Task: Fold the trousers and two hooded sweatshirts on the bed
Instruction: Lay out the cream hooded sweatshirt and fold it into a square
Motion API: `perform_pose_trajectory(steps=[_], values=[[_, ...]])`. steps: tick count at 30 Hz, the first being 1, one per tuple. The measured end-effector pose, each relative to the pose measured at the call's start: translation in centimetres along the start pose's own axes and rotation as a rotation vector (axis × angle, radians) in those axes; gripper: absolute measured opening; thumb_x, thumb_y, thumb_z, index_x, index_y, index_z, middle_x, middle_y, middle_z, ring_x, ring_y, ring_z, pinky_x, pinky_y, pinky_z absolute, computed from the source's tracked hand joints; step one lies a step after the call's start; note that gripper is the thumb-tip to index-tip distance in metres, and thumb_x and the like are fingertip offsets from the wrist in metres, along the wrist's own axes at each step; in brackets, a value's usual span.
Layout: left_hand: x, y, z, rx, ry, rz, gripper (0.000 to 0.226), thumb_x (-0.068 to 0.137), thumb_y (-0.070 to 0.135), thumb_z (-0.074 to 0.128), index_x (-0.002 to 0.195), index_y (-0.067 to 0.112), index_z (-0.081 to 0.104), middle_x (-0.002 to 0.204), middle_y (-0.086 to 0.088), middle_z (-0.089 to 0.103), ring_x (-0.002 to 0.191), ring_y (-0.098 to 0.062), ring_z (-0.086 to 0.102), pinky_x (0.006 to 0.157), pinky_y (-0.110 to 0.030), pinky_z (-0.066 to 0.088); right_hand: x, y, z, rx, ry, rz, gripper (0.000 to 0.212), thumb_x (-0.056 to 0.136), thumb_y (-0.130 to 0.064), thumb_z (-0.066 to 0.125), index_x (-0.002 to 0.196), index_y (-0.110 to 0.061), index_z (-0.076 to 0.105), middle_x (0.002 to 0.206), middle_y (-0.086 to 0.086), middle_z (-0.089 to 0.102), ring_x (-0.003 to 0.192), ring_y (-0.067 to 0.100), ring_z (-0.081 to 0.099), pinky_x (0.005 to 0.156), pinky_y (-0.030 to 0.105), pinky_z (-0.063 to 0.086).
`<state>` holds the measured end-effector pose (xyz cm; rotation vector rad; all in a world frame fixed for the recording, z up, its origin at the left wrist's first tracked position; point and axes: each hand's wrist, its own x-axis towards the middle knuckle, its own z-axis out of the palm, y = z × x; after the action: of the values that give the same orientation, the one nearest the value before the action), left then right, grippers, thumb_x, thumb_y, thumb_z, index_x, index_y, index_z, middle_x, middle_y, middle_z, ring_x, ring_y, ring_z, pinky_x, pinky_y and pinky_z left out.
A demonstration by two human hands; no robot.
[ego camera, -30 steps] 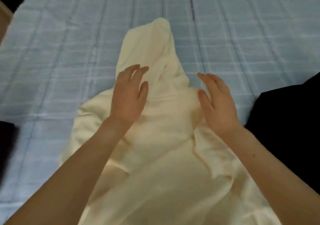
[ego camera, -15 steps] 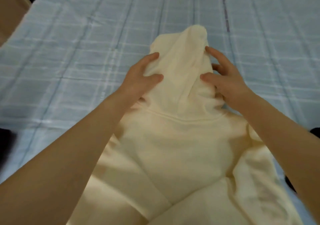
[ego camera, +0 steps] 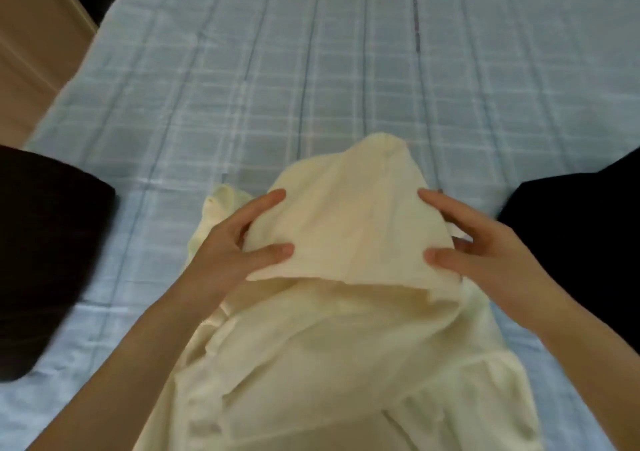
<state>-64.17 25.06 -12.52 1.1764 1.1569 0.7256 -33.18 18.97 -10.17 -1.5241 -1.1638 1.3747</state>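
A cream hooded sweatshirt (ego camera: 332, 364) lies on the bed in front of me, its body running toward the bottom of the view. Its hood (ego camera: 349, 222) is lifted and turned back over the chest. My left hand (ego camera: 235, 253) pinches the hood's left edge between thumb and fingers. My right hand (ego camera: 474, 246) pinches the right edge the same way. A dark garment (ego camera: 45, 249) lies at the left and another dark garment (ego camera: 575, 242) at the right; which is the trousers I cannot tell.
The bed is covered by a light blue checked sheet (ego camera: 346, 79) that stretches far ahead. At the upper left, beyond the bed's edge, stands a pale wooden piece of furniture (ego camera: 31, 45).
Both hands went from hovering over the sweatshirt to gripping the hood's sides, then drew the hood back toward me over the chest. The view widened to show both dark garments.
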Motion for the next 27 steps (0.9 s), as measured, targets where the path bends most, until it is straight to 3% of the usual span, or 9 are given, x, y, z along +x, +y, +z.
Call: perform_pose_trajectory(steps=[4,7,10,13,16,18,19,23,27], values=[[-4.3,-5.6,0.7,0.26,-0.067,-0.123,0.069,0.067,0.03,0.089,0.121,0.058,0.058,0.127,0.038,0.054,0.117,0.017,0.049,0.101,-0.012,0.04,-4.8,6.3,2.3,-0.147,-0.028,0.138,0.072,0.082,0.005,0.073,0.122,-0.054,0.063,0.122,0.005,0.066,0.102,0.03,0.067,0.095,0.039,0.054],[-4.5,-5.7,0.7,0.351,-0.055,-0.077,0.067,0.074,0.025,0.085,0.126,0.051,0.055,0.133,0.031,0.049,0.11,0.027,0.044,0.099,-0.005,0.036,-5.6,6.7,2.7,-0.214,0.01,0.104,0.064,0.086,-0.003,0.073,0.127,-0.05,0.06,0.125,-0.006,0.064,0.102,0.024,0.067,0.086,0.029,0.057],[-3.5,-3.1,0.9,0.54,-0.036,-0.004,0.066,0.077,0.032,0.081,0.133,0.047,0.05,0.126,0.022,0.05,0.105,0.012,0.049,0.091,-0.014,0.04,-4.5,4.2,2.0,-0.349,0.185,0.003,0.044,0.091,-0.019,0.069,0.126,-0.045,0.059,0.114,-0.012,0.065,0.09,0.02,0.067,0.076,0.025,0.054],[-1.0,-0.4,2.1,0.661,0.084,0.139,0.058,0.084,0.037,0.074,0.136,0.04,0.049,0.131,0.004,0.052,0.108,-0.012,0.055,0.096,-0.027,0.044,-1.0,2.0,2.4,-0.272,0.374,-0.046,0.033,0.097,-0.027,0.061,0.129,-0.034,0.061,0.104,-0.012,0.064,0.089,0.015,0.065,0.091,0.037,0.055],[1.8,0.4,4.5,0.525,0.045,0.073,0.053,0.092,0.037,0.065,0.142,0.035,0.046,0.146,0.0,0.046,0.13,-0.017,0.046,0.108,-0.027,0.035,2.6,1.4,4.0,-0.13,0.289,0.038,0.036,0.099,-0.03,0.057,0.135,-0.027,0.058,0.117,-0.007,0.064,0.104,0.014,0.062,0.106,0.043,0.047],[2.3,-0.2,5.4,0.446,0.022,0.019,0.047,0.095,0.029,0.063,0.14,0.028,0.051,0.145,0.003,0.048,0.13,-0.012,0.046,0.097,-0.011,0.031,3.0,2.0,4.7,-0.1,0.211,0.09,0.039,0.099,-0.028,0.058,0.137,-0.021,0.058,0.135,0.0,0.062,0.125,0.018,0.056,0.114,0.039,0.039],[2.0,-0.5,5.5,0.421,0.033,0.032,0.042,0.094,0.021,0.064,0.136,0.024,0.057,0.139,0.005,0.053,0.126,-0.01,0.049,0.089,-0.006,0.032,2.6,2.2,4.7,-0.088,0.192,0.085,0.038,0.098,-0.024,0.06,0.136,-0.018,0.06,0.135,0.005,0.062,0.126,0.02,0.057,0.114,0.038,0.04],[-2.1,1.1,4.5,0.238,0.065,0.112,0.034,0.09,0.005,0.066,0.118,0.022,0.069,0.12,0.015,0.065,0.107,0.0,0.06,0.079,0.001,0.042,-2.4,0.8,4.5,0.019,0.192,0.005,0.035,0.092,-0.007,0.068,0.12,-0.027,0.07,0.116,0.007,0.071,0.108,0.025,0.068,0.098,0.045,0.053],[-9.1,0.7,2.9,-0.083,0.008,0.055,0.034,0.088,0.007,0.068,0.106,0.036,0.074,0.113,0.012,0.072,0.102,-0.007,0.067,0.088,-0.02,0.054,-10.0,0.5,5.0,0.102,0.106,-0.053,0.037,0.089,-0.004,0.069,0.113,-0.031,0.075,0.095,-0.005,0.068,0.094,0.018,0.066,0.085,0.042,0.053]])
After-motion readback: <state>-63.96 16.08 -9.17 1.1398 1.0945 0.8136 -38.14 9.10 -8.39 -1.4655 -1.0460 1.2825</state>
